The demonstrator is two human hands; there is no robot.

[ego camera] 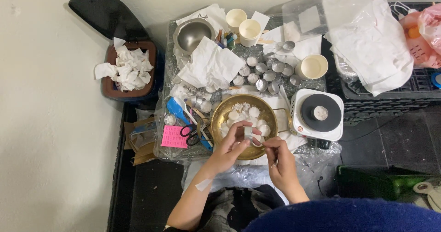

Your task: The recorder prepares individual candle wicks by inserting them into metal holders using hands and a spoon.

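Just below the frame's centre, the left hand (233,144) pinches a small metal candle cup (248,132) over the brass bowl (271,113) of white wax discs (254,112). The right hand (279,156) is closed on a thin tool, probably a pick, though too small to tell. The cup is best kept over the bowl so loosened wax drops in, with the pick worked gently round the rim.
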